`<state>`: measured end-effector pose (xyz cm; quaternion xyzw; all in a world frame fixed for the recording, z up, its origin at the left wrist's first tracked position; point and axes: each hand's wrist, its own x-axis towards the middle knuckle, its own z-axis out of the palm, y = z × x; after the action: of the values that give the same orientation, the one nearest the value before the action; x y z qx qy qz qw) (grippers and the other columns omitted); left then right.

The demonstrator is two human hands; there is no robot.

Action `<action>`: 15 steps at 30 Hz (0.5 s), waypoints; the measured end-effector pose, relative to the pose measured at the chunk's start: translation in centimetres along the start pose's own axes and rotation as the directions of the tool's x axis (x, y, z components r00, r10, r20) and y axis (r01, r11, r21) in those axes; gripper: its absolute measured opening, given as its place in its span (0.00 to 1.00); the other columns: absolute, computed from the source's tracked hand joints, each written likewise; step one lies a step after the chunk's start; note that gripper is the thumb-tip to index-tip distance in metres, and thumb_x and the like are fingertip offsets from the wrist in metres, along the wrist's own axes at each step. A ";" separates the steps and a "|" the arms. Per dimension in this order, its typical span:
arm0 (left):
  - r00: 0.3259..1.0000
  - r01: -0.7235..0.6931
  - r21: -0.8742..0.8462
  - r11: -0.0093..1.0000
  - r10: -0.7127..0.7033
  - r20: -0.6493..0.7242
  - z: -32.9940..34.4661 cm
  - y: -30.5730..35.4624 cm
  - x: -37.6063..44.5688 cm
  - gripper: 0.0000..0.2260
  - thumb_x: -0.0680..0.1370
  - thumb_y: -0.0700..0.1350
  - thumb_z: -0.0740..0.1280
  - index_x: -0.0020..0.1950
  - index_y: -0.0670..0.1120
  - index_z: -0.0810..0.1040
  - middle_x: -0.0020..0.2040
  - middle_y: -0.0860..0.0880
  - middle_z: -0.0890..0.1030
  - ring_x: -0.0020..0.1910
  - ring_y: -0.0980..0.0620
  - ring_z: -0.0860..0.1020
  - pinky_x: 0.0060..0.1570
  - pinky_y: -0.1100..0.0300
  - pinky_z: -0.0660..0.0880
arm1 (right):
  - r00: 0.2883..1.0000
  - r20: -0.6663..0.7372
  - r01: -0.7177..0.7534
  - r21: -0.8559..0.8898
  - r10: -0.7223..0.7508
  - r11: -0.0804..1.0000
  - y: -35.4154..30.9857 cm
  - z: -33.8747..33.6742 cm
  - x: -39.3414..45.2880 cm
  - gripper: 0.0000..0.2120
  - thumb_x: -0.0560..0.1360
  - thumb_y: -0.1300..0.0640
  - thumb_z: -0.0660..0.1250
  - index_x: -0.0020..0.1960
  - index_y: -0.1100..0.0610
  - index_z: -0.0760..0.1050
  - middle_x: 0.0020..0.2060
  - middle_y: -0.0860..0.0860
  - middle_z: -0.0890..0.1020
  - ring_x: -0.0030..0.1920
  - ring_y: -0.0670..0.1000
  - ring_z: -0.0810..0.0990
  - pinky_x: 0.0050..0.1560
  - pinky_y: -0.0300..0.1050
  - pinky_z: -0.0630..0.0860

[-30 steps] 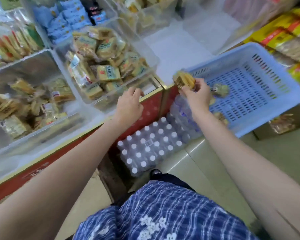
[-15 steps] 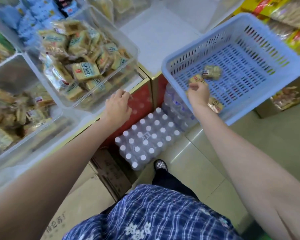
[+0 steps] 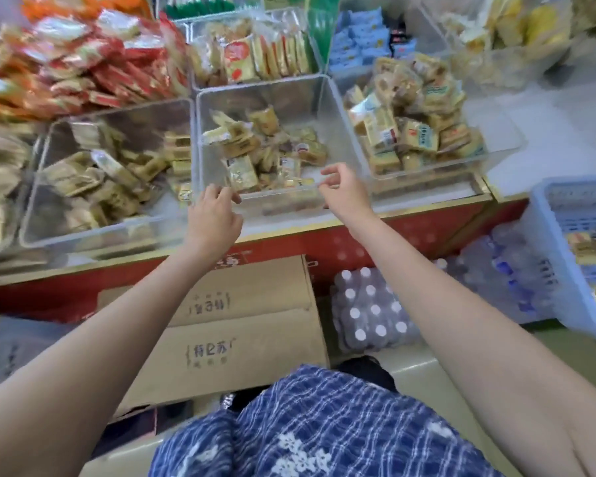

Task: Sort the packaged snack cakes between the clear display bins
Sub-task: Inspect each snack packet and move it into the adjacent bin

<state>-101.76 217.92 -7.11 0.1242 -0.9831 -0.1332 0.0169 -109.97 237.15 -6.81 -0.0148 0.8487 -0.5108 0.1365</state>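
Observation:
On the counter stand three clear bins in a row. The middle bin (image 3: pixel 289 98) holds a thin layer of packaged snack cakes (image 3: pixel 252 149). My left hand (image 3: pixel 214 218) is at this bin's front left corner, its fingers curled over the front rim. Over the bin's front right corner hovers my right hand (image 3: pixel 341 191), fingers loosely curled, holding nothing. The left bin (image 3: pixel 117 111) and the right bin (image 3: pixel 503 139) are fuller, both with tan wrapped cakes. A blue basket (image 3: pixel 544 215) at the far right holds a few cakes (image 3: pixel 585 246).
Behind the front row are more bins and heaps of red and yellow snack packs (image 3: pixel 83 70). Below the red counter front sit a cardboard box (image 3: pixel 241 325) and a shrink-wrapped pack of water bottles (image 3: pixel 372 315). The blue basket rests on more bottles.
My right hand left the blue basket and swung left to the middle bin, now empty. My left hand shifted from the right bin's front to the middle bin's rim. The view turned left.

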 end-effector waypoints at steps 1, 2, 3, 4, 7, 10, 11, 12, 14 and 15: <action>1.000 0.015 -0.008 1.000 -0.015 -0.003 -0.6 -2.8 -0.8 0.14 0.76 0.35 0.61 0.61 0.38 0.74 0.60 0.38 0.72 0.59 0.38 0.70 0.57 0.49 0.64 | 1.000 0.026 0.000 -0.011 0.000 1.000 -0.9 2.6 -0.6 0.11 0.77 0.62 0.60 0.60 0.58 0.71 0.45 0.51 0.75 0.50 0.55 0.77 0.54 0.57 0.77; 0.999 0.034 -0.007 0.999 -0.034 -0.010 -1.1 -5.6 -1.5 0.14 0.75 0.35 0.61 0.61 0.38 0.74 0.60 0.37 0.72 0.59 0.38 0.70 0.56 0.51 0.64 | 0.999 0.054 0.001 -0.023 0.000 1.000 -1.8 5.0 -1.1 0.12 0.77 0.62 0.61 0.60 0.58 0.71 0.47 0.52 0.75 0.50 0.55 0.78 0.54 0.57 0.77; 0.998 0.068 0.007 0.998 -0.067 -0.010 -1.7 -8.3 -2.3 0.15 0.75 0.34 0.61 0.61 0.38 0.74 0.60 0.38 0.72 0.59 0.38 0.69 0.56 0.51 0.64 | 0.996 0.084 0.003 -0.041 0.001 0.999 -2.8 7.4 -1.8 0.12 0.77 0.62 0.60 0.60 0.58 0.70 0.48 0.52 0.75 0.50 0.56 0.78 0.54 0.58 0.77; 0.994 0.111 0.027 0.993 -0.112 0.001 -2.3 -10.8 -3.2 0.15 0.75 0.35 0.61 0.62 0.38 0.73 0.61 0.38 0.72 0.59 0.38 0.69 0.55 0.51 0.64 | 0.993 0.115 0.004 -0.061 0.003 0.998 -3.7 9.6 -2.4 0.12 0.78 0.62 0.60 0.61 0.58 0.70 0.48 0.53 0.75 0.49 0.55 0.78 0.53 0.58 0.77; 0.982 0.184 0.068 0.980 -0.186 0.018 -4.2 -17.4 -4.7 0.16 0.75 0.36 0.62 0.63 0.38 0.72 0.63 0.37 0.71 0.60 0.37 0.69 0.55 0.47 0.67 | 0.983 0.181 0.037 -0.114 -0.016 0.993 -6.3 14.6 -3.5 0.13 0.78 0.62 0.59 0.62 0.59 0.69 0.47 0.51 0.74 0.46 0.53 0.76 0.53 0.55 0.78; 0.972 0.236 0.095 0.967 -0.237 0.000 -5.6 -22.5 -5.3 0.19 0.74 0.36 0.63 0.65 0.36 0.71 0.65 0.35 0.70 0.63 0.36 0.67 0.58 0.44 0.66 | 0.967 0.242 0.132 -0.186 -0.085 0.974 -9.4 18.4 -3.7 0.13 0.78 0.61 0.61 0.63 0.60 0.70 0.45 0.50 0.73 0.46 0.51 0.74 0.47 0.46 0.74; 0.968 0.248 0.096 0.964 -0.250 0.007 -5.8 -23.9 -5.4 0.20 0.75 0.36 0.63 0.67 0.37 0.69 0.68 0.35 0.68 0.66 0.36 0.66 0.61 0.44 0.65 | 0.958 0.264 0.167 -0.216 -0.108 0.962 -10.4 19.7 -3.6 0.13 0.78 0.60 0.62 0.62 0.61 0.70 0.46 0.50 0.74 0.46 0.50 0.73 0.46 0.43 0.71; 0.964 0.258 0.109 0.960 -0.264 0.038 -6.0 -25.2 -5.5 0.22 0.76 0.37 0.62 0.70 0.38 0.66 0.71 0.36 0.64 0.69 0.37 0.63 0.64 0.45 0.63 | 0.950 0.285 0.199 -0.239 -0.128 0.950 -11.3 21.2 -3.5 0.13 0.78 0.59 0.63 0.62 0.61 0.71 0.47 0.51 0.75 0.47 0.50 0.74 0.46 0.42 0.70; 0.952 0.236 0.174 0.956 -0.263 0.154 -6.0 -27.6 -5.7 0.28 0.77 0.39 0.61 0.76 0.42 0.56 0.76 0.36 0.55 0.75 0.39 0.55 0.70 0.47 0.56 | 0.925 0.330 0.287 -0.282 -0.188 0.916 -12.7 24.4 -3.0 0.15 0.77 0.56 0.65 0.62 0.60 0.72 0.51 0.53 0.77 0.53 0.53 0.75 0.52 0.45 0.71; 0.945 0.200 0.208 0.958 -0.244 0.216 -5.9 -28.6 -5.7 0.31 0.77 0.40 0.61 0.78 0.44 0.50 0.77 0.36 0.50 0.76 0.39 0.49 0.73 0.48 0.52 | 0.906 0.364 0.333 -0.299 -0.215 0.894 -13.4 26.2 -2.6 0.17 0.76 0.55 0.66 0.63 0.59 0.72 0.54 0.54 0.77 0.56 0.54 0.75 0.56 0.46 0.71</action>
<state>-88.96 191.16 -9.04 0.2185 -0.9657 -0.0573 -0.1284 -102.48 208.58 -6.17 -0.2431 0.8820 -0.3544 0.1934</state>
